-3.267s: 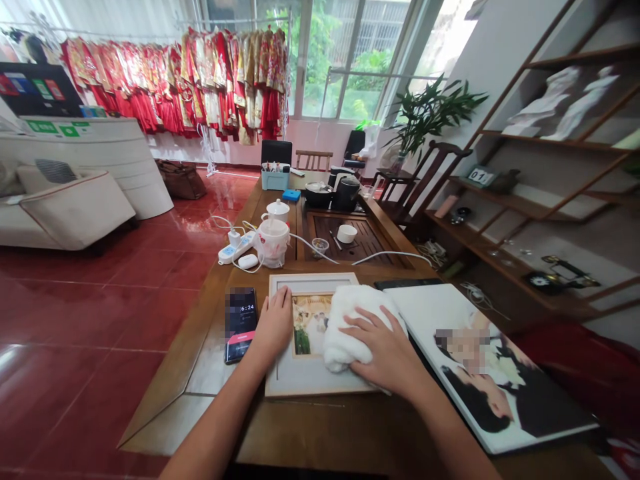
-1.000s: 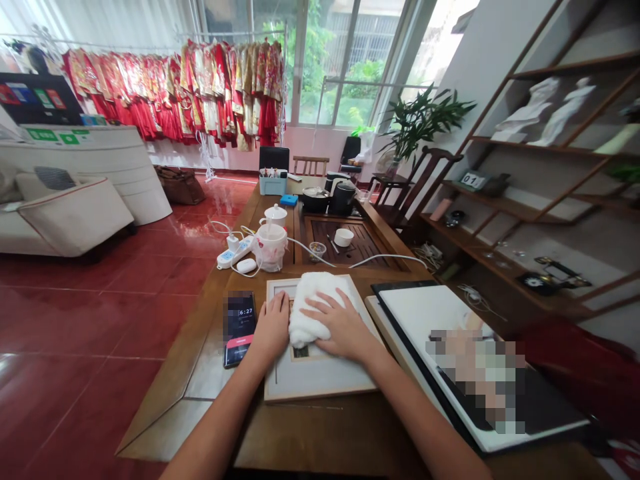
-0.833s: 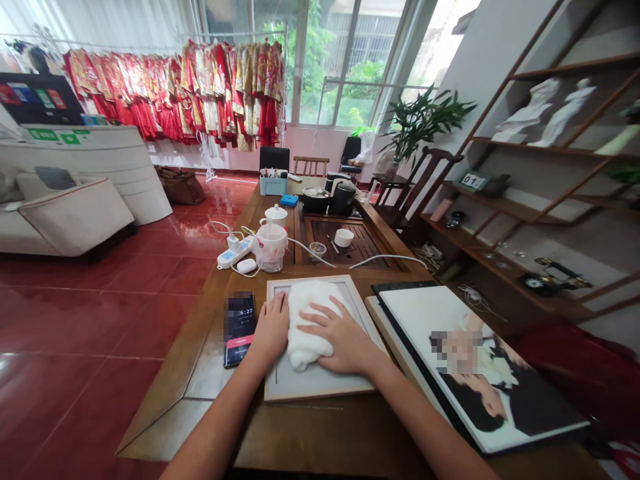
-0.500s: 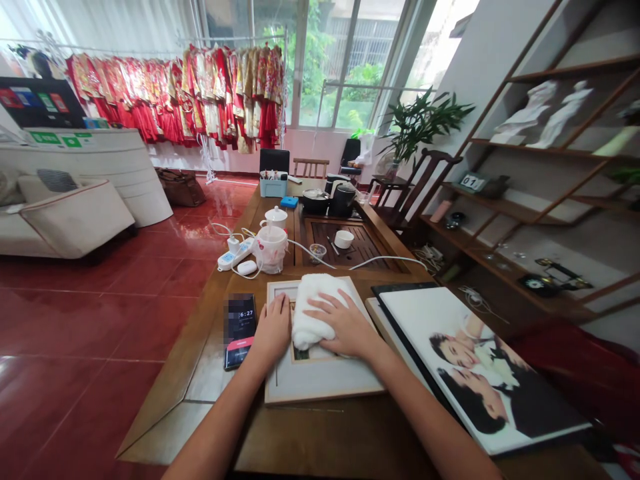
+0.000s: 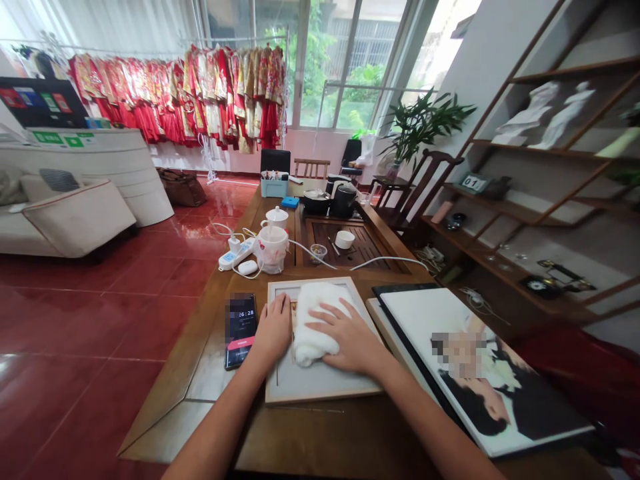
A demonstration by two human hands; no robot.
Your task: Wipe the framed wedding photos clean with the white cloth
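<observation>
Picture frame (image 5: 320, 385) lies flat on the tabletop (image 5: 310, 437), long axis pointing away from the person, under both hands: left hand (image 5: 273, 330) rests open on its left border; right hand (image 5: 350, 337), fingers spread, presses a white towel (image 5: 304, 343) onto it.

- Daylight pours through the far windows (image 5: 345, 60), blowing out the upper left.
- Red floor tiles (image 5: 75, 320) carry soft glare.
- The right hand (image 5: 353, 337) casts only a faint shadow on the picture frame (image 5: 320, 383).
- A wide lens bends the shelves (image 5: 550, 153) at the right edge; focus is sharp.
</observation>
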